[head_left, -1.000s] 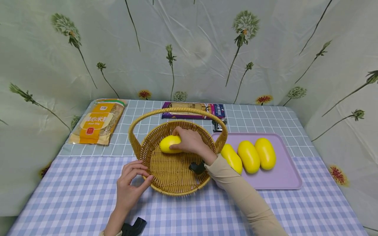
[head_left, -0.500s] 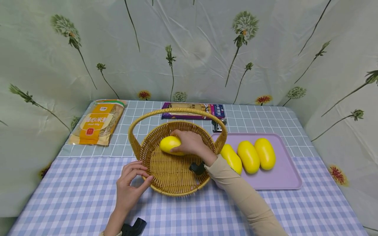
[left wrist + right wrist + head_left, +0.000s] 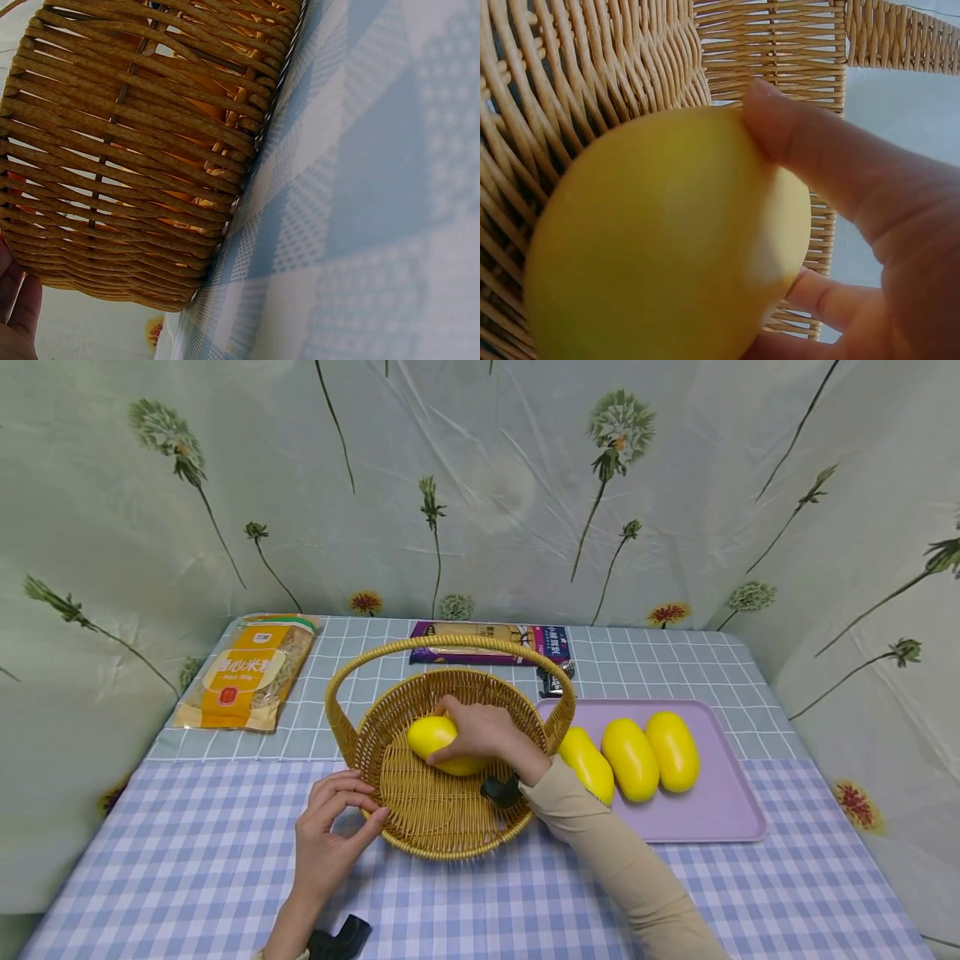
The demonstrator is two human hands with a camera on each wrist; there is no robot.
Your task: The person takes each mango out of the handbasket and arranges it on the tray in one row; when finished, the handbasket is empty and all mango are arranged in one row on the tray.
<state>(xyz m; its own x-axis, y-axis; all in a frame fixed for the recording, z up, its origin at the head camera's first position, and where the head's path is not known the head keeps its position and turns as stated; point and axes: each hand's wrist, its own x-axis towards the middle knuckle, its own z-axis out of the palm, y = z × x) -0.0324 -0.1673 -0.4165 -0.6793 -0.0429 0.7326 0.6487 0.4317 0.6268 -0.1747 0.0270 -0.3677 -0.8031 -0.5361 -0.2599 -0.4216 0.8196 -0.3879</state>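
A yellow mango (image 3: 432, 737), smooth and oblong, lies tilted in the round wicker basket (image 3: 420, 827). My right hand (image 3: 483, 731) grips it from above, thumb on the near side and fingers on the far side, partly hiding it. In the right wrist view the mango (image 3: 660, 232) is close to the woven wall, with thumb and fingers around its end. My left hand (image 3: 333, 827) touches the basket's left rim with relaxed, slightly bent fingers. The left wrist view shows the woven outer side of the basket (image 3: 127, 157) and fingertips against its edge.
Right of the basket, a purple tray (image 3: 720, 818) bears three yellow mangoes (image 3: 632, 760). A tall handle (image 3: 450, 643) arches over the basket. Behind it lie a purple packet (image 3: 450, 652) and a small black packet (image 3: 555, 681). An orange-labelled bag (image 3: 247, 672) lies back left.
The mango in the basket has shifted slightly toward the near side and turned, with my right hand moving along with it. My left hand has stayed at the rim.
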